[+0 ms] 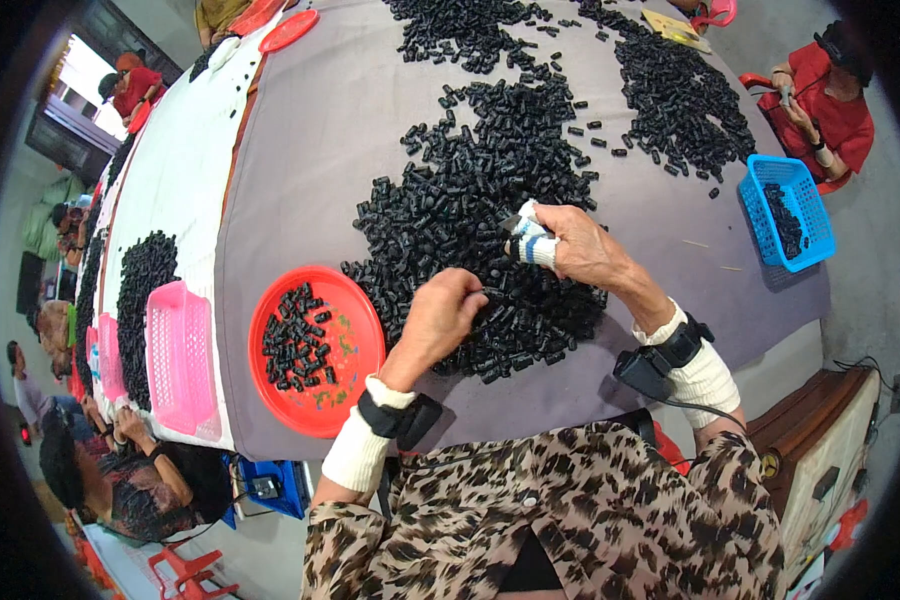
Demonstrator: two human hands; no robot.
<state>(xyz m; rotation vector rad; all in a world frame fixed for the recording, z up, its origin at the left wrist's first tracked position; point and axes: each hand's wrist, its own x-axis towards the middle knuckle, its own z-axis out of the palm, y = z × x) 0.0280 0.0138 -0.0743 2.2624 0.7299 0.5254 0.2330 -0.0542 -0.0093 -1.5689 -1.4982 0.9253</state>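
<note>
grey table (320, 130), bright window (80, 75), pale floor (875, 250)

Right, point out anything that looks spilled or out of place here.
Nothing is damaged. The black parts lie loose across the grey cloth, with strays scattered beyond the heaps. The right hand has bandaged fingers. The red plate holds only a small batch.

A flat yellowish card or packet (676, 29) (too small to make out further) lies at the far end of the grey table (320, 120), beyond the spread of black parts and well away from the table's near edge. No screen, sign or other label shows anywhere around that table.
</note>
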